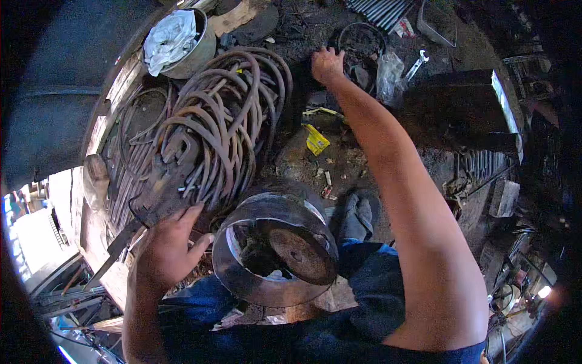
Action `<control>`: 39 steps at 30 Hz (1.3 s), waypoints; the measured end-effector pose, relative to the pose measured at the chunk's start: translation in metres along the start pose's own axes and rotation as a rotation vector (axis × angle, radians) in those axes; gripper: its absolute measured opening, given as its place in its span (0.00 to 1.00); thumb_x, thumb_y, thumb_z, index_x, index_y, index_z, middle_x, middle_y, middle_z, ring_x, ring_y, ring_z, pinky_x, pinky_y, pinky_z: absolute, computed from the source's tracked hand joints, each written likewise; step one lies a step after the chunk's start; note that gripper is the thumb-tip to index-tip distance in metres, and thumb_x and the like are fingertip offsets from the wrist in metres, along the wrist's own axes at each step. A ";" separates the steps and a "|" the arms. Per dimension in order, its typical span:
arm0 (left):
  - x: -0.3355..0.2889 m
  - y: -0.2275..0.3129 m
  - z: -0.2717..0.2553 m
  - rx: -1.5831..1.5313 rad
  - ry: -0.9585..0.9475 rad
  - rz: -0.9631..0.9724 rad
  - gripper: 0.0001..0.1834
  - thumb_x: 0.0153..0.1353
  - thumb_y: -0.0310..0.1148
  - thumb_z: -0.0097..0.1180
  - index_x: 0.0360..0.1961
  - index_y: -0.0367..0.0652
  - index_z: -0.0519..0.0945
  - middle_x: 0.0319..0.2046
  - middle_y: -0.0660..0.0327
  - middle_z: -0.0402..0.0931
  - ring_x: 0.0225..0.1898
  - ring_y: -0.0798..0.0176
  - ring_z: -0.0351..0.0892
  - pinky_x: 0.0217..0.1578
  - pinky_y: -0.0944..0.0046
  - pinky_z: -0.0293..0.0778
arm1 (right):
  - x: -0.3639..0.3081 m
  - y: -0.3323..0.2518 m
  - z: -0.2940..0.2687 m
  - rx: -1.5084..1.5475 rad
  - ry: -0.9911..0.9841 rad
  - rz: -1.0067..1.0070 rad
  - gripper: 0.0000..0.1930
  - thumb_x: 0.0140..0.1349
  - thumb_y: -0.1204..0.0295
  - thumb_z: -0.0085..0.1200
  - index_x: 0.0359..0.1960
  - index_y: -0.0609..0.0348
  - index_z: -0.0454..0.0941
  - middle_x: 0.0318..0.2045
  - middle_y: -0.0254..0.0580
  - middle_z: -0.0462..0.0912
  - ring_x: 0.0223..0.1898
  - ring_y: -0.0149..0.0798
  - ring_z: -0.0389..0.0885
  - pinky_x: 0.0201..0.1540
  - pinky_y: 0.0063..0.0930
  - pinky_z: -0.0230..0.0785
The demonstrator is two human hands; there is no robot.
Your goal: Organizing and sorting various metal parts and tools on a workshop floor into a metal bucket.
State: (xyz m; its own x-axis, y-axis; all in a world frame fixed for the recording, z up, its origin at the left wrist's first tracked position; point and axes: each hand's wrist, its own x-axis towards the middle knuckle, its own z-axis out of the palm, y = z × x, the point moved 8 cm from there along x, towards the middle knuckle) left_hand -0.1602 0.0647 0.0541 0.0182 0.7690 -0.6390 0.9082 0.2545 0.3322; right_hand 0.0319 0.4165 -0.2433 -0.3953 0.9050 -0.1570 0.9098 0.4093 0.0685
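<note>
My left hand [171,247] rests open at the left, its thumb and fingers apart. It lies beside a dark, rusty metal piece [167,185] and a long flat bar [121,239], with the thumb near a round metal drum [225,267]. The drum stands between my legs and has a rusty disc [297,253] tilted inside its mouth. Far ahead, my right arm is stretched out over the dirty floor. My right hand [328,65] is there with fingers apart, next to a thin dark ring [383,37]; nothing shows in its grasp.
Bent metal rods [242,91] lie heaped at left. Behind them stands a metal pot [193,60] holding a pale plastic bag [171,39]. A wrench [417,64], clear plastic [389,76], a yellow wrapper [316,141] and a dark block [451,109] lie ahead and right.
</note>
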 end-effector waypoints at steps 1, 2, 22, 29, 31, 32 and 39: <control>-0.003 0.002 -0.003 0.005 0.004 0.021 0.28 0.56 0.36 0.59 0.55 0.31 0.70 0.48 0.40 0.73 0.49 0.38 0.73 0.51 0.51 0.69 | 0.001 -0.001 -0.004 0.030 -0.009 0.000 0.15 0.61 0.64 0.46 0.47 0.52 0.79 0.52 0.45 0.72 0.56 0.49 0.68 0.58 0.63 0.54; -0.006 0.001 -0.005 0.002 0.009 0.014 0.28 0.56 0.36 0.59 0.55 0.31 0.70 0.48 0.40 0.73 0.49 0.38 0.73 0.51 0.51 0.69 | 0.003 -0.003 -0.008 0.032 -0.006 -0.009 0.15 0.61 0.64 0.46 0.47 0.52 0.79 0.52 0.45 0.72 0.56 0.49 0.68 0.58 0.63 0.54; -0.020 -0.008 -0.004 0.030 0.005 0.011 0.27 0.56 0.35 0.58 0.54 0.29 0.70 0.46 0.38 0.74 0.47 0.38 0.74 0.50 0.51 0.70 | 0.013 0.007 -0.006 0.028 -0.093 -0.197 0.16 0.57 0.67 0.48 0.47 0.54 0.76 0.50 0.46 0.76 0.58 0.51 0.68 0.58 0.61 0.59; -0.019 -0.005 -0.001 0.038 0.013 0.027 0.27 0.56 0.35 0.58 0.53 0.29 0.70 0.47 0.38 0.73 0.47 0.38 0.74 0.50 0.50 0.70 | -0.008 0.006 -0.038 -0.151 0.011 -0.400 0.15 0.58 0.68 0.48 0.45 0.57 0.76 0.50 0.50 0.76 0.56 0.48 0.73 0.53 0.58 0.67; -0.022 -0.001 -0.004 0.030 0.009 0.023 0.28 0.56 0.36 0.59 0.54 0.29 0.70 0.47 0.38 0.73 0.48 0.38 0.74 0.50 0.50 0.70 | -0.010 0.013 -0.056 -0.037 -0.116 -0.366 0.16 0.57 0.68 0.50 0.46 0.59 0.76 0.49 0.53 0.77 0.54 0.47 0.75 0.53 0.53 0.69; -0.023 0.002 -0.006 0.030 0.011 0.023 0.28 0.56 0.36 0.59 0.54 0.29 0.70 0.47 0.38 0.73 0.48 0.38 0.74 0.50 0.50 0.70 | -0.014 0.017 -0.066 0.077 -0.248 -0.329 0.16 0.56 0.68 0.51 0.46 0.60 0.76 0.48 0.56 0.77 0.52 0.46 0.77 0.52 0.47 0.70; -0.016 0.004 0.001 -0.008 0.016 0.031 0.28 0.56 0.36 0.59 0.54 0.28 0.70 0.46 0.38 0.74 0.48 0.38 0.74 0.51 0.51 0.70 | -0.180 -0.083 -0.252 0.941 -0.391 -1.009 0.16 0.52 0.70 0.59 0.42 0.66 0.76 0.36 0.52 0.81 0.39 0.45 0.80 0.47 0.37 0.71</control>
State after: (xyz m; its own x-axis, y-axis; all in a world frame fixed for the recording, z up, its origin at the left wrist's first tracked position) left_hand -0.1569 0.0533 0.0649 0.0395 0.7857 -0.6173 0.9038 0.2354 0.3574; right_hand -0.0046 0.2487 0.0272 -0.9920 0.1257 -0.0115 0.0709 0.4789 -0.8750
